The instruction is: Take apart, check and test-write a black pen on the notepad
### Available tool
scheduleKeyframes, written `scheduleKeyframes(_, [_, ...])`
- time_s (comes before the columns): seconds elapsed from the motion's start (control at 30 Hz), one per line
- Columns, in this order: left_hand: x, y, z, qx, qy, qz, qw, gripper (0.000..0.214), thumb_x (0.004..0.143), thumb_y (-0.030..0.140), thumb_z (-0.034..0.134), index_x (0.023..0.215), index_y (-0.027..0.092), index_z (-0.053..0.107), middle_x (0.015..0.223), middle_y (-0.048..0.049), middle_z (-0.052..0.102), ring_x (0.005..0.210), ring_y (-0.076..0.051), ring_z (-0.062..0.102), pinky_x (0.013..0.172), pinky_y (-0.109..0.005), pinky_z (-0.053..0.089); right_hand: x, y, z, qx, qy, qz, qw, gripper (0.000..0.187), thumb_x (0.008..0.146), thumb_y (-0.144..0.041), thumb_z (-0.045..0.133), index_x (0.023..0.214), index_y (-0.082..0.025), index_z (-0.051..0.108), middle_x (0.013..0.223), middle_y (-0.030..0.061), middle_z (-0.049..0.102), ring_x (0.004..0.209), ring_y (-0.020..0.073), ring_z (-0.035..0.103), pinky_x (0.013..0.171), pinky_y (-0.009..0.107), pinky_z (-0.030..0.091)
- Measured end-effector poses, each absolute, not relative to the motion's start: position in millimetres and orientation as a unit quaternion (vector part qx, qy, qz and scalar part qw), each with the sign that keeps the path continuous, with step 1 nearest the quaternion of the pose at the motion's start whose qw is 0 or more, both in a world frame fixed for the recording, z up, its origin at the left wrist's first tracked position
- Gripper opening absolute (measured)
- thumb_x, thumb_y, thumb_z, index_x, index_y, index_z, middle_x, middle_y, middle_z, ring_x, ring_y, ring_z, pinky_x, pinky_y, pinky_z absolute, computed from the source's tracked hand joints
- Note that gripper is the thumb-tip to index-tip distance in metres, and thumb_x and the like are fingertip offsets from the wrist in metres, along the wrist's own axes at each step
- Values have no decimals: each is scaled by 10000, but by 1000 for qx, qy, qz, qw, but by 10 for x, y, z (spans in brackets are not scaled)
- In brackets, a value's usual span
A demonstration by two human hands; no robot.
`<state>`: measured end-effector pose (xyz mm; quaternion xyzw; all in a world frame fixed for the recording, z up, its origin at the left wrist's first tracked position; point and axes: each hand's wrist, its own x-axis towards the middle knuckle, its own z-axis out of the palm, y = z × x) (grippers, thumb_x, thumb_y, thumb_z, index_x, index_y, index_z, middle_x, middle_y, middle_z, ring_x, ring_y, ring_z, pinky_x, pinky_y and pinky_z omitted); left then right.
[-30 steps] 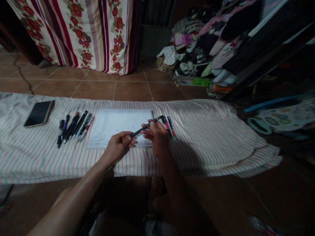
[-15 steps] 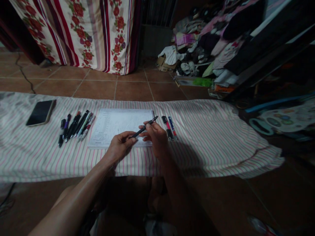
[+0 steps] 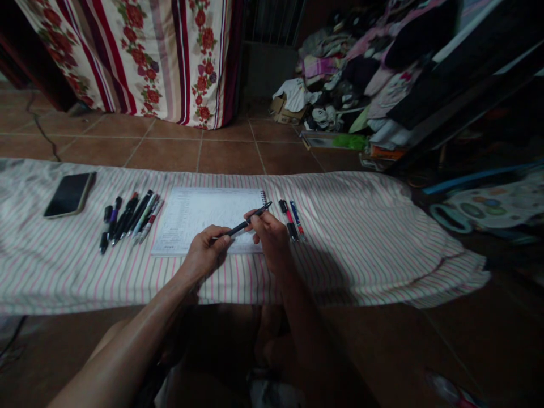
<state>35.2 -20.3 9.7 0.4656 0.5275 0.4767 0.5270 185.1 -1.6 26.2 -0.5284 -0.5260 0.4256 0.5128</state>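
Note:
A dark pen (image 3: 240, 227) is held at a slant over the spiral notebook (image 3: 204, 207). My left hand (image 3: 208, 245) is closed on its lower left end, thumb and fingers pinching it. Toward the upper right end, my right hand (image 3: 269, 231) grips the same pen between thumb and fingers. Just right of the notebook lie a red-and-black pen (image 3: 289, 218) and a blue-and-red pen (image 3: 297, 220), side by side. Left of the notebook several pens (image 3: 135, 215) lie in a loose bunch, some black, some lighter.
A phone (image 3: 70, 195) lies on the left of the striped cloth (image 3: 365, 238) that covers the low surface. Beyond it are a tiled floor (image 3: 229, 156), a flowered curtain (image 3: 170, 62) and a heap of clothes (image 3: 361, 73) at the back right.
The right hand's fingers have shifted slightly along the pen and curled in a little. The pen and left hand have barely moved.

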Motion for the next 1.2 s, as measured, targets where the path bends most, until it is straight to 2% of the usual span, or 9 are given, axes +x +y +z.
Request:
scheduleKeyframes(0.2, [381,-231,110,451,518,487,539,140,655,264,663,741,157,682,646,-16,636,652,-168,550,641,-292,407,1832,-45,293,-526,-526,424,516,217,792,-365,496,816,-185,615,580,-32,602,384,65,462,365,172,365])
scheduleKeyframes(0.33, [389,-232,111,450,497,487,560,174,688,306,639,762,151,668,643,-17,635,622,-153,535,645,-287,401,1801,-73,327,-491,-523,443,537,201,804,-353,482,847,-187,587,670,-6,623,558,110,583,408,175,436])
scheduleKeyframes(0.4, [386,-226,116,468,484,487,557,179,703,319,625,748,151,665,647,-20,632,631,-153,535,656,-283,401,1792,-78,335,-486,-516,444,549,190,807,-342,475,843,-188,579,719,4,625,615,116,595,418,170,443])
scheduleKeyframes(0.5, [382,-218,114,482,477,480,557,185,711,330,619,747,154,659,657,-23,625,655,-156,537,667,-280,400,1798,-74,331,-490,-512,442,550,186,808,-341,471,830,-186,570,735,5,618,589,105,576,409,168,429])
scheduleKeyframes(0.6, [381,-225,100,480,477,460,575,200,707,353,625,735,155,637,639,-15,595,597,-138,506,589,-258,378,1822,-71,318,-495,-528,436,535,201,819,-357,457,838,-186,561,718,-5,609,546,95,558,419,178,429])
scheduleKeyframes(0.7, [384,-245,101,468,460,433,618,246,724,405,600,706,160,592,560,18,507,467,-93,395,467,-228,288,1843,-71,308,-500,-542,435,517,217,834,-369,440,834,-188,560,642,-28,578,459,71,494,408,175,391])
scheduleKeyframes(0.8, [388,-263,125,453,447,424,644,275,741,438,577,696,167,558,512,46,429,416,-71,308,433,-221,223,1850,-65,299,-496,-523,454,524,225,833,-385,442,824,-190,554,594,-42,558,406,59,433,383,173,342])
scheduleKeyframes(0.97, [393,-259,139,444,430,420,664,278,722,427,605,669,156,576,551,22,463,470,-86,369,468,-227,260,1852,-66,300,-475,-508,477,537,253,824,-409,456,809,-178,558,547,-45,543,390,58,412,374,175,319])
scheduleKeyframes(1.2, [396,-258,111,402,373,444,709,229,728,355,630,652,141,607,530,21,456,561,-114,447,619,-256,361,1842,-104,319,-461,-520,495,522,262,828,-416,462,801,-181,574,528,-46,531,383,56,412,360,169,308])
